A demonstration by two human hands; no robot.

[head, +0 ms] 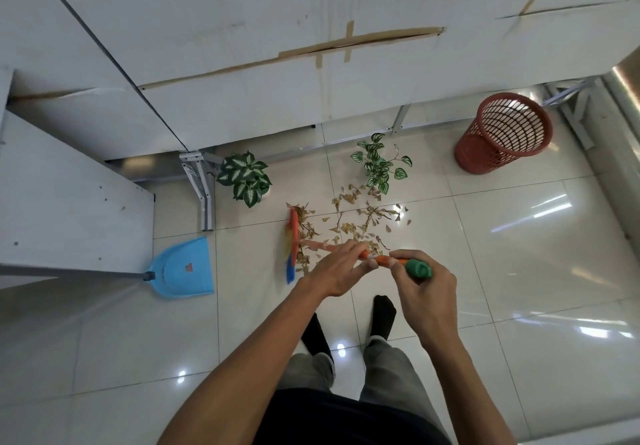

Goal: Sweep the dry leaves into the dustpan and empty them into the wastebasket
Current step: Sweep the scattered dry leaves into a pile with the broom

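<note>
two bare hands grip a broom [313, 245] over a glossy tiled floor [519, 271]: the left hand [337, 269] is wrapped round the orange-and-white handle partway down, fingers curled over it, and the right hand [424, 283] is clenched round the handle's green end cap, nearer the body. at far left, a blue dustpan [185, 268] lies flat on the tiles beside a white panel [69, 202], its long grey handle running off to the left, well apart from the leaves. just right of it, the broom's head, orange-backed with blue and yellow bristles, rests on the floor at the left edge of the dry leaves [353, 222], which lie scattered in a loose brown patch directly beyond the hands. two potted plants stand farther off near the wall: a broad-leaved plant [246, 176] to the left of the pile and a trailing striped plant [381, 164] just beyond it. at far right, a red mesh wastebasket [504, 132] stands upright close to the wall, well clear of the leaves. near the bottom edge, the person's black-socked feet and grey trousers show beneath the arms.
</note>
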